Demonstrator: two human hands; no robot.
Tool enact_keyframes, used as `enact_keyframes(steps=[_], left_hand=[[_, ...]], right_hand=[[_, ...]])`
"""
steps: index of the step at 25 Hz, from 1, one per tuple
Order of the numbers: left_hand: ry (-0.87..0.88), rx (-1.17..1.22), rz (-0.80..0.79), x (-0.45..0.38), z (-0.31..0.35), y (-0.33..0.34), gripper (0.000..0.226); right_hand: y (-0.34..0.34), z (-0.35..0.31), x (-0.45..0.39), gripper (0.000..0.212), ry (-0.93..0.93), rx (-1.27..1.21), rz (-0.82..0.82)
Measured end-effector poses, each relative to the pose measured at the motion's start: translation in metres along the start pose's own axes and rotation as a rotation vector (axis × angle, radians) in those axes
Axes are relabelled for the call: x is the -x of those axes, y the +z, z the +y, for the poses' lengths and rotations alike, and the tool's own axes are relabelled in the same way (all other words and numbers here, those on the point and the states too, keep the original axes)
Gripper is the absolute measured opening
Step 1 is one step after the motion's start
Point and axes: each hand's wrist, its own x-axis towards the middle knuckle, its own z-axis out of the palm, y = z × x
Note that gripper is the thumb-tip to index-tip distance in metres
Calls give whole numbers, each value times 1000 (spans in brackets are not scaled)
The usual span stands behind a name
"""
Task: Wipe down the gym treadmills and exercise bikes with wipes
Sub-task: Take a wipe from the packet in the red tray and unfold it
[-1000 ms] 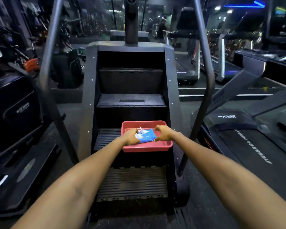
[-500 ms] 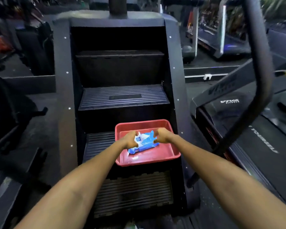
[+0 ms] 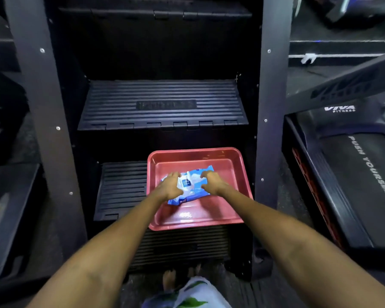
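Note:
A blue and white pack of wipes [image 3: 190, 187] lies inside a red plastic tray [image 3: 236, 165] that rests on a lower step of a black stair-climber machine [image 3: 162, 103]. My left hand [image 3: 168, 186] grips the pack's left end. My right hand [image 3: 210, 182] holds its right end, fingers on top. Both hands sit over the tray's middle. The pack's underside is hidden.
A black treadmill [image 3: 351, 174] with white lettering on its belt stands close on the right. Another dark machine [image 3: 7, 210] is at the left edge. Grey side frames [image 3: 269, 107] flank the steps. My bare feet [image 3: 178, 276] show at the bottom.
The view has come closer and tilted down onto the steps. Both hands have stayed on the pack of wipes in the tray, which now lies lower and flatter.

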Motion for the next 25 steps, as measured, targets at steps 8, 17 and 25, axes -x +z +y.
enact_keyframes(steps=[8, 17, 25], left_hand=[[-114, 96, 27, -29, -16, 15, 61], [-78, 56, 62, -12, 10, -6, 65], [110, -77, 122, 54, 37, -49, 57]], right_hand=[[16, -1, -47, 39, -22, -166, 40], [-7, -3, -19, 8, 87, -286, 212], [-29, -29, 68, 17, 34, -482, 496]])
